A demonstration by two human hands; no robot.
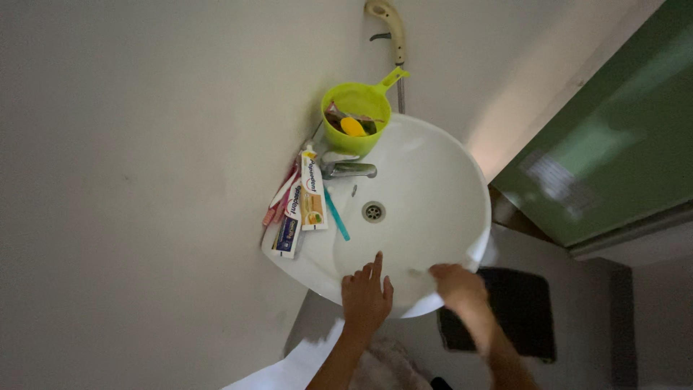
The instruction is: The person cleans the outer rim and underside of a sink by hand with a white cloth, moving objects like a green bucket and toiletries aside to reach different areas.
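The left hand (366, 295) lies flat, fingers spread, on the near rim of the white sink (440, 180). The right hand (456, 283) is curled closed, blurred, on that rim just beside it.

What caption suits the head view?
Left hand and right hand rest on a white sink beside toothpaste tubes.

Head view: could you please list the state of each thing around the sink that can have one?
Sink: dry, drain unplugged.
Tap: no water running.
Green scoop: upright on the rim, small items inside.
Toothpaste tubes: lying flat, one capped.
Teal toothbrush: lying on the rim.
Left hand: flat on the basin, fingers spread.
Right hand: on the front rim, blurred; grip unclear.
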